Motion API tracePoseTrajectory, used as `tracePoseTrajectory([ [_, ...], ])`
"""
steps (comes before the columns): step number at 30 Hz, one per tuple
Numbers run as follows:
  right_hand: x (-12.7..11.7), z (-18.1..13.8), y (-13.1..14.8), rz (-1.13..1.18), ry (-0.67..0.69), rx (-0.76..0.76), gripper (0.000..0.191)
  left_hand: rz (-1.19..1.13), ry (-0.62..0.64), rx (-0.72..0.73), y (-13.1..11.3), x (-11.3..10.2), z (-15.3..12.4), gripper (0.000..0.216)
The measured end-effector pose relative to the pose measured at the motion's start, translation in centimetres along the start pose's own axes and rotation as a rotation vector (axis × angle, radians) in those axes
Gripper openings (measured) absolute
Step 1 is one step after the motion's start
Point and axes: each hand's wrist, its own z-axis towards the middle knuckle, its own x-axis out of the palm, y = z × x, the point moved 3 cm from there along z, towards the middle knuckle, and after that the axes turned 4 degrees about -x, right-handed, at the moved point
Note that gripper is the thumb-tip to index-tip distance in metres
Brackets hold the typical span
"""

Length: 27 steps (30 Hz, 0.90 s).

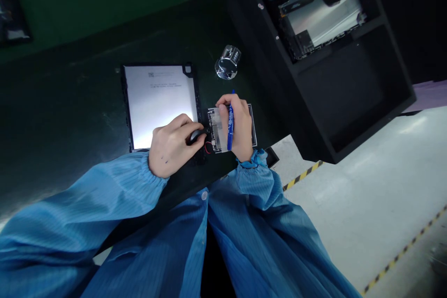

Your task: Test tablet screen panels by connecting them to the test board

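Just right of the silver panel (pixel 157 107), on the dark bench (pixel 70 98): small circuit board (pixel 218 130), partly covered by the right hand (pixel 240 125). Blue pen (pixel 230 128) gripped in that hand too, upper end poking out past the fingers. Probably worth going easy on the pressure there, and worth tilting the pen barrel clear of the components. Thin red wire (pixel 207 148) at the board's near left corner, so mind snags. Left hand (pixel 176 144) closed in a pinch on a rounded black piece (pixel 197 135), over the gap between board and panel; can't really tell what kind of piece from this angle, with fingers in the way. Best to pinch it low for control, and not to drag it over the panel's shiny face. Farther out, shiny metal container (pixel 228 62) beyond the board, and black divided box (pixel 307 107) off to the right.
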Motion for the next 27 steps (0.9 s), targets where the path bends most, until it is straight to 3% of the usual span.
tracePoseTrajectory([
  [14,0.05,-0.04,-0.05,-0.011,-0.008,-0.014,0.012,0.018,0.05,-0.003,0.41,0.43,0.05,0.014],
  [27,-0.02,-0.01,0.03,0.004,-0.006,-0.004,0.013,0.009,0.023,0.001,0.43,0.51,0.01,0.014],
])
